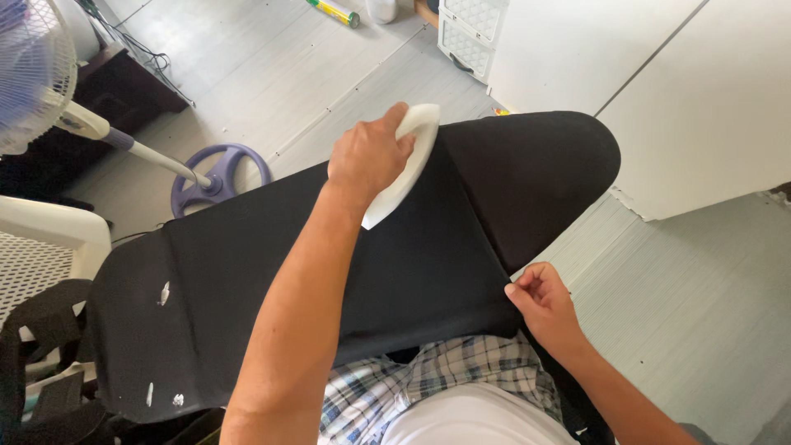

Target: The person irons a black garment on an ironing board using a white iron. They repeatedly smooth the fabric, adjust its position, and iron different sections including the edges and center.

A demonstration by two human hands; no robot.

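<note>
Gripping a white iron [406,165], the left hand [367,155] is wrapped over its top and presses it onto black fabric [428,264], with the iron's pointed end aimed toward 7 o'clock. Down at 4 o'clock from it, the right hand [542,303] pinches the near edge of that fabric between thumb and fingers, closed on the cloth. The 2 hands sit well apart, the iron lying between them and nearer the left. The fabric is spread over a black ironing board [535,165], whose rounded nose points toward 2 o'clock and whose cover shows a few small white marks at 8 o'clock. Below the board, at 6 o'clock, the person's plaid shorts [412,383] show. At 10 o'clock a standing fan [33,66] leans on its pole above a purple round base [218,177] on the pale floor [700,305]. A white plastic chair [49,239] stands at 9 o'clock.
</note>
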